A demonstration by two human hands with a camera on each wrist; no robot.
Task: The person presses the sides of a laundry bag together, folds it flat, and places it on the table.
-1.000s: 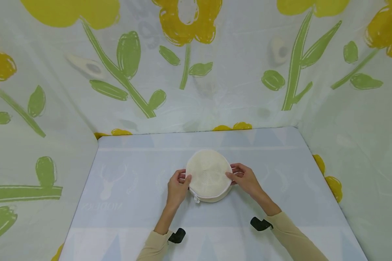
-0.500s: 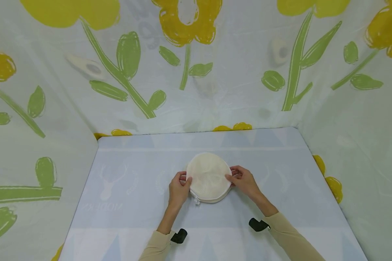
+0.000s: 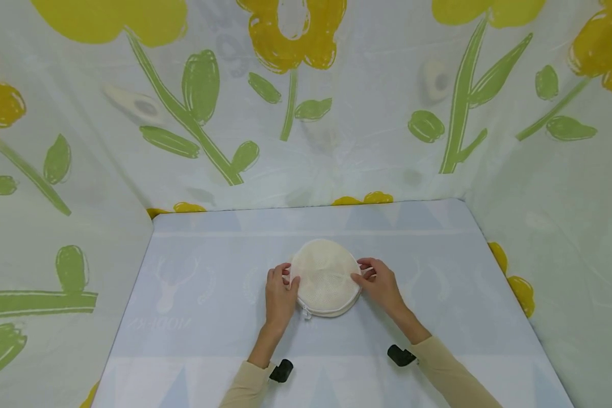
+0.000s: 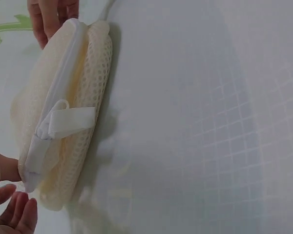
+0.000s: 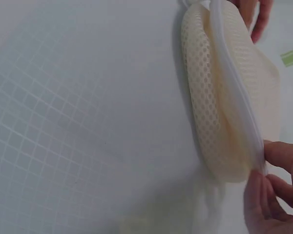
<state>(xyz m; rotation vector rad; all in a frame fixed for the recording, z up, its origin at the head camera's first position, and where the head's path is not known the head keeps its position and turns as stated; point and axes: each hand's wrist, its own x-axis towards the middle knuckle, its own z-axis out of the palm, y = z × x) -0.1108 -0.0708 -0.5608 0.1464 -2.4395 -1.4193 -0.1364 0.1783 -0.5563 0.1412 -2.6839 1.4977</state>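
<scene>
A round cream mesh laundry bag [image 3: 325, 276] with a white zipped rim lies on the table, its lid side up. In the left wrist view, the white zipper pull and fabric tab [image 4: 71, 122] hang at its side, and a gap shows between lid and base. My left hand [image 3: 280, 294] touches the left edge with the thumb, while its other fingers stand loosely bent just off the rim. At the opposite edge, my right hand [image 3: 382, 286] pinches the rim between thumb and fingers, as the right wrist view shows.
A pale blue and white patterned cloth covers the table [image 3: 209, 328]. Hanging sheets [image 3: 367, 141] printed with yellow flowers enclose it at the back and both sides. Black wrist cameras [image 3: 282, 371] sit at both cuffs.
The bag's lid has sunk slightly toward the table and the bag looks flatter. Both hands came down a little with it. My left fingers have loosened and shifted forward along the edge.
</scene>
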